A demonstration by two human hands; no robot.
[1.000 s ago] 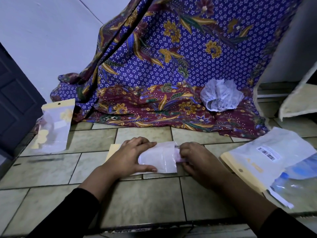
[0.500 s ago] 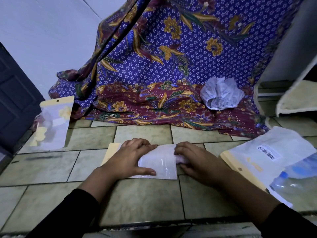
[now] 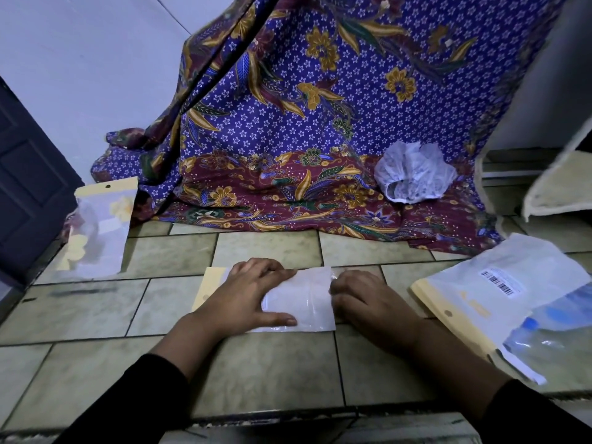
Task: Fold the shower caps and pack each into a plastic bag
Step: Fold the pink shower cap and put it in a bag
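**Both hands on the bag at the floor's near centre**

The small clear plastic bag with a yellow header strip (image 3: 309, 302) lies flat on the pale green tiled floor (image 3: 272, 373), just toward 6 o'clock from the middle of the view. Something pale and folded shows inside it, too blurred to name.

The left hand (image 3: 246, 296) lies spread wide over the bag's 9 o'clock half, fingers straight and pressing down, thumb along the near edge. The right hand (image 3: 362, 299) meets the bag's 3 o'clock edge with bent fingers. Whether they pinch the plastic cannot be told.

A crumpled white shower cap (image 3: 413, 171) rests at 2 o'clock on the purple and maroon flowered batik cloth (image 3: 320, 123). At 9 o'clock lies a second yellow-topped clear bag (image 3: 99, 225). At 4 o'clock is a flat stack of yellow-edged packets with a barcode label (image 3: 499, 293).
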